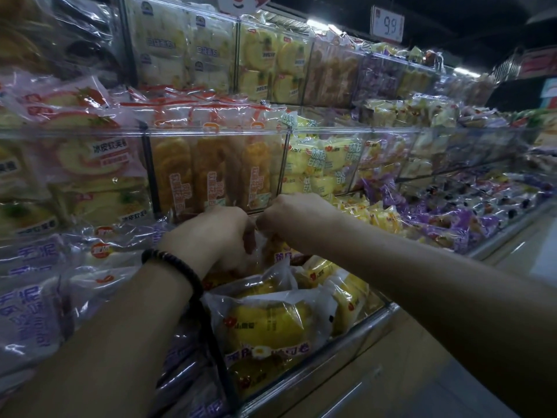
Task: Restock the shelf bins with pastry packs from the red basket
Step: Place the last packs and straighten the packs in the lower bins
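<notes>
The pastry pack (275, 251), yellow-orange in a clear wrapper, sits at the back of the front bin (355, 330) on the lowest shelf, right under the clear wall of the tier above. Both hands are on it. The left hand (217, 233) has its fingers curled down over the wrapper, and the right hand (289, 215) is clenched on the pack's top edge just beside it. My guess is that the two-handed hold is for working the pack into the tight gap behind the ones already there, which would mean one placement is nearly done.

The front bin holds more yellow packs (268, 321) lying flat and overlapping, piled close to its front rim, so little room is left. To its left along the same shelf lie purple packs (30, 300), and further right is a loose heap of purple-wrapped pieces (452, 224). On the tier above, a clear bin holds orange pastries (208, 173) stood upright, and the bin next to it holds small pale yellow packs (319, 164). A dark bracelet (174, 263) circles the left wrist. The red basket is not in view
</notes>
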A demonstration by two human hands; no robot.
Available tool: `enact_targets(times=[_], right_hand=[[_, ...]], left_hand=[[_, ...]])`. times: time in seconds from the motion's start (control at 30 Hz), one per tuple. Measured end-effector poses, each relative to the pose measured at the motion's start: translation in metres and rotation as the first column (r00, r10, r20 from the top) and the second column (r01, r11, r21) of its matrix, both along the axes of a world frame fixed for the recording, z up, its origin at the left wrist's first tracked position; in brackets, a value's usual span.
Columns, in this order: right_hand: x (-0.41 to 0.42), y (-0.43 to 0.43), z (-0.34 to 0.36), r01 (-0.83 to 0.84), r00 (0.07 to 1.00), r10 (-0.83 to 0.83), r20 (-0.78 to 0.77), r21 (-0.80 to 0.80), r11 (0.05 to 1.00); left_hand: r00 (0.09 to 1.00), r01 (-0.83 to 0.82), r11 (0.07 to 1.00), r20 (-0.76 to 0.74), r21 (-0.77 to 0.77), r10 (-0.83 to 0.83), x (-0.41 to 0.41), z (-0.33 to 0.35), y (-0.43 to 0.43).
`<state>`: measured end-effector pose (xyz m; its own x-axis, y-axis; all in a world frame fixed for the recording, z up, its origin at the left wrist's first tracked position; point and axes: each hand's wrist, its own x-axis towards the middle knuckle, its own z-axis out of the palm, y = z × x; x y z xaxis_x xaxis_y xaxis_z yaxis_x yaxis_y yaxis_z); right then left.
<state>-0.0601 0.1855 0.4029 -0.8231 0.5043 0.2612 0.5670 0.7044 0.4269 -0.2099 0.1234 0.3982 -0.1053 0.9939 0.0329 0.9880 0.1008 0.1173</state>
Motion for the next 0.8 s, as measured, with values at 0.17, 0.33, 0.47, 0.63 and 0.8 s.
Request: enact_targets(times=[0.17, 0.33, 0.47, 0.63, 0.8], right_hand=[[0.005, 0.003, -0.006, -0.006, 1.0, 0.006, -0.024, -0.025, 1.0], [0.005, 0.01, -0.021, -0.008, 1.0, 0.008, -0.008, -0.103, 0.995], [0.016, 0.023, -0.025, -0.003, 0.993, -0.03, -0.112, -0.278, 0.961], [0.025, 0.028, -0.017, -0.012, 0.985, -0.059, -0.165, -0.396, 0.918], [0.021, 0.028, -0.023, -0.005, 0.987, -0.056, -0.152, -0.378, 0.926]], left_hand=[[1.0, -0.005, 1.0, 0.0, 0.007, 0.005, 0.004, -0.003, 0.0], [1.0, 0.014, 0.999, 0.01, 0.046, -0.015, 0.005, -0.008, -0.003], [1.0, 0.029, 0.999, -0.006, -0.04, -0.029, 0.002, -0.003, -0.005], [0.998, 0.021, 0.999, -0.063, -0.039, -0.023, 0.005, -0.007, -0.003], [0.997, -0.006, 0.999, -0.074, 0.053, 0.01, 0.007, -0.016, -0.001]])
